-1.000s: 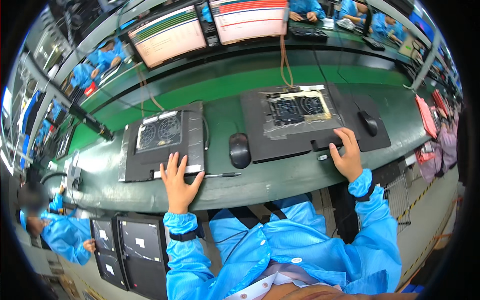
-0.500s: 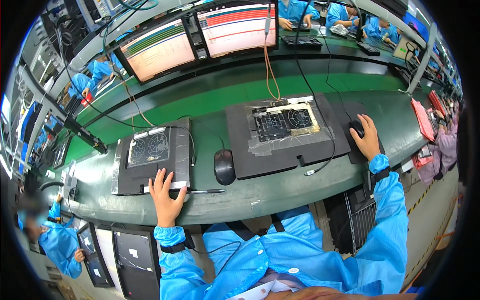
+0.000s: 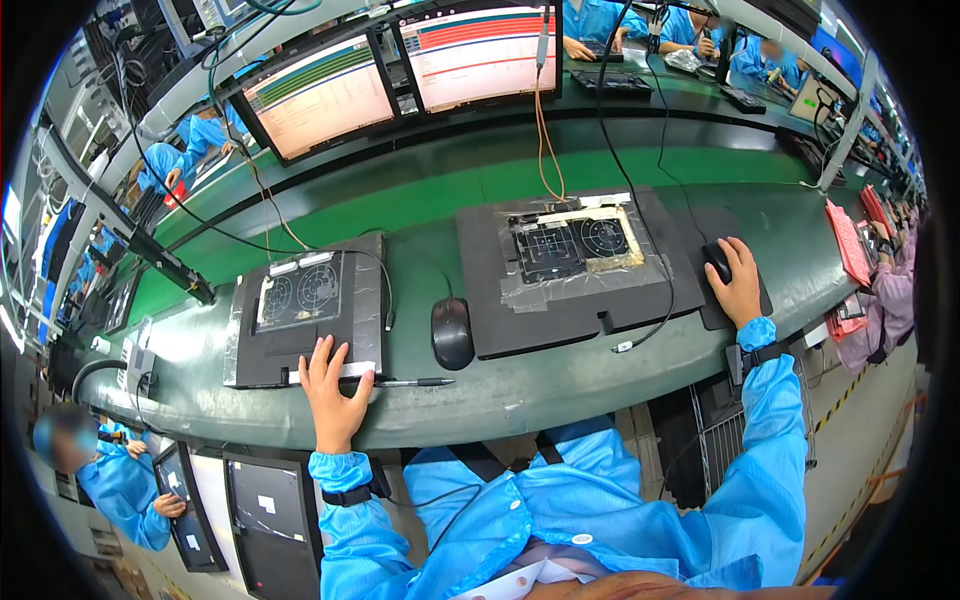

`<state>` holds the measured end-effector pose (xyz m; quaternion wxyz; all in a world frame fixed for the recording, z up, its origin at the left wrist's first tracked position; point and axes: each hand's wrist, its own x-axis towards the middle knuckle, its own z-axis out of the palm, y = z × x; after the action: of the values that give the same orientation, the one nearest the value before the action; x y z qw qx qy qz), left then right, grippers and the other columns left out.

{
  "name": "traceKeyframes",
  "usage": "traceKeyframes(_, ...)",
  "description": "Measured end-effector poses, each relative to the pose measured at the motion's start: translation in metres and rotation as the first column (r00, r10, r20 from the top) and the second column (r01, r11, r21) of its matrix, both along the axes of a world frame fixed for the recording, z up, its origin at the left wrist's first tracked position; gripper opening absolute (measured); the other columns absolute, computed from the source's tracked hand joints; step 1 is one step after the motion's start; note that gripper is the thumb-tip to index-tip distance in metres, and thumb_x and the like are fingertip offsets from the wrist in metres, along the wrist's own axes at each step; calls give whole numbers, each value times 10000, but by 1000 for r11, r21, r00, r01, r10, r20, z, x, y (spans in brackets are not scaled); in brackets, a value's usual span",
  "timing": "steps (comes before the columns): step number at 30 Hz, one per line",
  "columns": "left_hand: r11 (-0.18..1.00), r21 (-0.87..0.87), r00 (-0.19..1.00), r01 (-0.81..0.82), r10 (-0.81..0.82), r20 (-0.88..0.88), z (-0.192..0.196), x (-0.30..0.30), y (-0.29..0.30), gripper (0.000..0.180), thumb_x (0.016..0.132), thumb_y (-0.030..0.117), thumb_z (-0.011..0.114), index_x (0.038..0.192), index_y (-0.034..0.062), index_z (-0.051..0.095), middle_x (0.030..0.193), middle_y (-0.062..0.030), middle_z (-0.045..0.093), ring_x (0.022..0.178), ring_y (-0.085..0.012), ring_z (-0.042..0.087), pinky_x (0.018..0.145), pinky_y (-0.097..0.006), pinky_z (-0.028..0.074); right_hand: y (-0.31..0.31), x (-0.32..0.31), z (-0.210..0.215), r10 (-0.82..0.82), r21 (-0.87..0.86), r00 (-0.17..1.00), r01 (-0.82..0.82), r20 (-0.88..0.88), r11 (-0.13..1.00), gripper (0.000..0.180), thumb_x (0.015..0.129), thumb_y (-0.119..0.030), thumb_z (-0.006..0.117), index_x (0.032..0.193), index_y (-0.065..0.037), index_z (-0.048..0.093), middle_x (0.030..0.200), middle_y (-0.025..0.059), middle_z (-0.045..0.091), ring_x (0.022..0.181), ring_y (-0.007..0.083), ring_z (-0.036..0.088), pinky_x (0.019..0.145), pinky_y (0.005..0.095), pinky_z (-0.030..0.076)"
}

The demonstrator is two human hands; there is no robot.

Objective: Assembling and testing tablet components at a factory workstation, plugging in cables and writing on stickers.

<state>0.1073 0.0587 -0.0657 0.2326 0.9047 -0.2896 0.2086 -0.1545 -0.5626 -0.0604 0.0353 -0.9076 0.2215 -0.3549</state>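
Note:
My left hand (image 3: 335,395) lies with its fingers spread at the near edge of a black pad (image 3: 355,340) on the left, next to a pen (image 3: 415,382) that pokes out past the thumb. On that pad is a clear-covered panel (image 3: 300,295) with round target marks. At the right, my right hand (image 3: 738,285) rests around a black computer mouse (image 3: 714,262) on a dark mouse pad (image 3: 718,318). Between the two hands sits a larger black pad (image 3: 485,310), with a taped-down panel (image 3: 575,245) bearing target patterns.
A second black mouse (image 3: 452,335) stands between the pads on the green bench (image 3: 420,420). Two monitors (image 3: 318,98) stand behind, and cables hang over the bench. A cable plug (image 3: 622,347) lies near the front. Co-workers in blue sit beyond; another person (image 3: 130,490) holds a framed panel at lower left.
My right hand and its mouse have shifted slightly down and toward me. The left hand stays in place. The co-worker at lower left has moved an arm toward the framed panel.

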Motion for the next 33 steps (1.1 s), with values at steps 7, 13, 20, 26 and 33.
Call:
traceKeyframes(7, 1000, 10, 1000, 1, -1, -11, 2, 0, -2, 503, 866, 241, 752, 1322, 67, 632, 1507, -124, 506, 1454, -315, 405, 1231, -545, 174, 4, -4, 3, 18, -128, 998, -26, -63, 991, 472, 859, -197, 753, 1298, -66, 638, 1357, 159, 576, 1259, 369, 544, 1059, 458, 443)
traceKeyframes(13, 1000, 0, 1000, 5, -5, 1, 0, 3, 0, 521, 834, 234, 786, 1300, 55, 640, 1490, -139, 516, 1443, -328, 418, 1220, -566, 184, 3, -1, 1, 31, -112, 998, -37, -53, 993, 411, 860, -202, 745, 1237, -53, 674, 1341, 154, 589, 1241, 365, 559, 1050, 454, 450)
traceKeyframes(20, 1000, 0, 1000, 14, -14, -3, -1, 4, -3, 531, 831, 235, 788, 1308, 56, 634, 1491, -133, 514, 1444, -325, 417, 1222, -568, 183, 0, -5, 0, 22, -68, 998, -26, -57, 997, 397, 857, -197, 739, 1222, -52, 684, 1354, 156, 584, 1243, 364, 561, 1050, 443, 451)
traceKeyframes(26, 1000, -12, 1000, 5, -5, -1, -2, 3, -1, 527, 830, 248, 789, 1297, 56, 636, 1487, -136, 515, 1442, -326, 419, 1223, -564, 180, 9, -3, 10, 35, -78, 999, -33, 30, 996, 463, 883, -158, 716, 1319, -46, 610, 1381, 170, 564, 1271, 375, 541, 1072, 444, 438)
traceKeyframes(33, 999, -35, 999, 31, -30, 16, 0, 3, -2, 523, 840, 237, 782, 1312, 64, 639, 1489, -138, 525, 1437, -321, 431, 1221, -548, 195, 150, 20, 45, 312, 304, 931, -357, 188, 883, 399, 912, -98, 675, 1294, -10, 605, 1314, 177, 595, 1273, 340, 548, 1089, 412, 420)
